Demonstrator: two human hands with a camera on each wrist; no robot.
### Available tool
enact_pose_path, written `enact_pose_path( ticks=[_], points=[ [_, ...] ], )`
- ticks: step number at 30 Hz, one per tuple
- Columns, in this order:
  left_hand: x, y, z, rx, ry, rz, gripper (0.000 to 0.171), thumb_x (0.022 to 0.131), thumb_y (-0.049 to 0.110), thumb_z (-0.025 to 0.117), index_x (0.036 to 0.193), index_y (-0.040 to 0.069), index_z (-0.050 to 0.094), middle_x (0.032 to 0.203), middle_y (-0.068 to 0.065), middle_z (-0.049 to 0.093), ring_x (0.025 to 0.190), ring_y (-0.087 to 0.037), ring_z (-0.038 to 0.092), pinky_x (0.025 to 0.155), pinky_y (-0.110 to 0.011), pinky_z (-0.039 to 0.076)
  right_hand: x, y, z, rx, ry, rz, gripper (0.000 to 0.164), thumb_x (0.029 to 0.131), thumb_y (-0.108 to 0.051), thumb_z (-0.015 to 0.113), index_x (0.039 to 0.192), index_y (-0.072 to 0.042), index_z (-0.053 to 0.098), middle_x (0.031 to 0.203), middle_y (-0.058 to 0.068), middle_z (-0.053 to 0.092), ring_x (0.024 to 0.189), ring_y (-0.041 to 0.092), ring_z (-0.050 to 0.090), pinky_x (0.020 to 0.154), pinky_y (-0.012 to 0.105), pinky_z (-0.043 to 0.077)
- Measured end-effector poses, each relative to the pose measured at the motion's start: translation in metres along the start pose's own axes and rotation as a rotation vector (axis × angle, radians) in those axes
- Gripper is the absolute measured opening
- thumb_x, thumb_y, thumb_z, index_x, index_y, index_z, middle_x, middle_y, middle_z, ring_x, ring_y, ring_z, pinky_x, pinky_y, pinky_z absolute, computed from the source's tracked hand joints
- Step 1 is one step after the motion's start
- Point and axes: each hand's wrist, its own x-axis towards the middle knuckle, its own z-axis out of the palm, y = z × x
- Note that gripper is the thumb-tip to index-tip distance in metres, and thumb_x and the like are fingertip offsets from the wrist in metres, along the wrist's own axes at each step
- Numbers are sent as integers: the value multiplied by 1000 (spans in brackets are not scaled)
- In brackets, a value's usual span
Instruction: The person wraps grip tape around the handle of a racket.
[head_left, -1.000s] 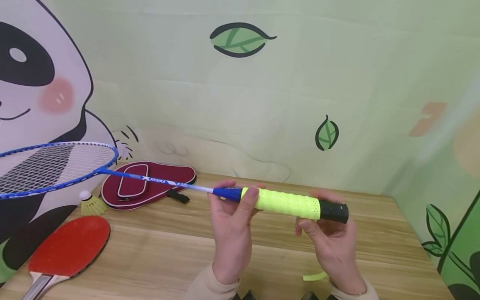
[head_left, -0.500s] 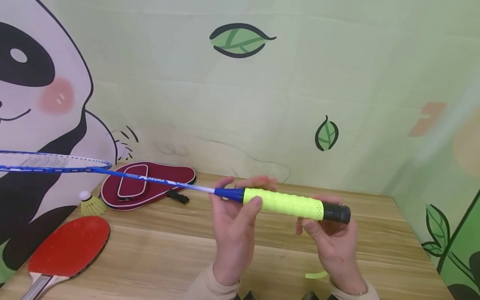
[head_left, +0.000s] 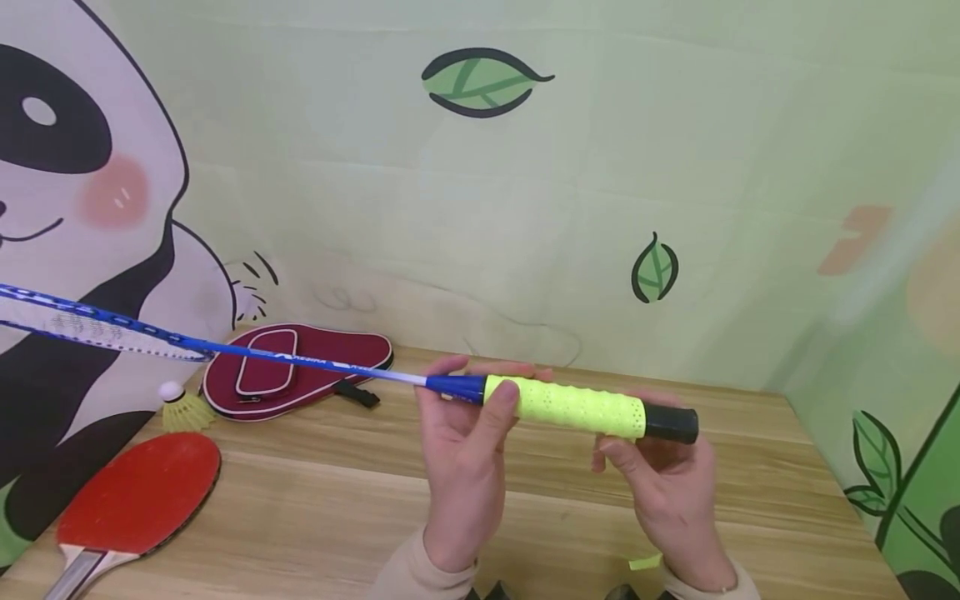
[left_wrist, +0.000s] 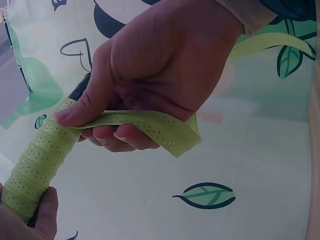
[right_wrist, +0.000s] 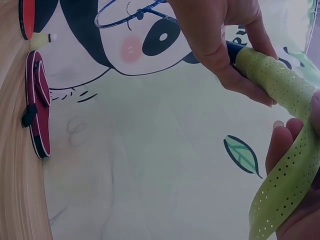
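A blue badminton racket (head_left: 262,354) is held up over the table with its handle toward the right. Neon-yellow perforated grip tape (head_left: 570,407) winds round the handle, and the black butt end (head_left: 671,423) shows bare. My left hand (head_left: 467,483) grips the top of the handle, thumb on the tape and fingers behind the blue cone (head_left: 456,387). My right hand (head_left: 675,500) is at the butt end. In the left wrist view, its thumb pinches the tape by the handle, and a loose strip (left_wrist: 160,130) runs across its fingers. The racket head is partly out of frame.
A red table tennis bat (head_left: 142,492) lies at the table's left. Behind it are a yellow shuttlecock (head_left: 183,408) and a dark red bat case (head_left: 315,371) with a black strap. A printed panda-and-leaf backdrop (head_left: 480,233) stands behind the wooden table (head_left: 315,517).
The racket has rolled about its long axis, its head turning from face-on to edge-on and then tilting the other way. Both hands stay nearly in place; the tape's visible tail has shortened.
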Motion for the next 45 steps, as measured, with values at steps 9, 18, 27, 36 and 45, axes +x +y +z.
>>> enact_pose_path(
  ticks=[9, 18, 27, 36, 45],
  points=[
    [-1, 2, 1, 44, 52, -35, 34, 98, -5, 49, 122, 11, 32, 104, -14, 66, 93, -31, 68, 79, -32, 56, 0, 1, -1, -44, -8, -17, 32, 85, 17, 61, 115, 19, 49, 85, 11, 64, 68, 18, 62, 57, 26, 54],
    [-1, 3, 1, 59, 127, -52, 34, 96, -6, 54, 118, 11, 35, 99, -12, 67, 87, -26, 69, 73, -26, 56, 1, 2, -1, -42, -26, -57, 31, 85, 15, 63, 113, 19, 49, 84, 12, 64, 68, 18, 62, 57, 27, 54],
    [-1, 3, 1, 120, 203, -94, 34, 94, -3, 59, 115, 9, 37, 97, -9, 62, 89, -22, 67, 70, -28, 57, -2, 0, -1, -27, -27, -49, 50, 84, 13, 66, 127, 19, 42, 96, 13, 66, 71, 18, 64, 59, 26, 55],
    [0, 2, 1, 49, 154, -113, 39, 95, -4, 56, 122, 12, 34, 104, -12, 63, 99, -29, 65, 86, -32, 52, -1, 0, -1, -23, -11, -25, 37, 85, 16, 62, 119, 19, 47, 91, 13, 64, 71, 19, 62, 58, 27, 54],
    [1, 5, 1, -38, 56, -112, 44, 96, -8, 48, 129, 13, 27, 112, -18, 64, 102, -35, 66, 91, -42, 53, 1, -1, -1, -51, 9, -15, 35, 86, 18, 60, 118, 19, 48, 91, 14, 65, 70, 19, 61, 57, 26, 54]
  ],
)
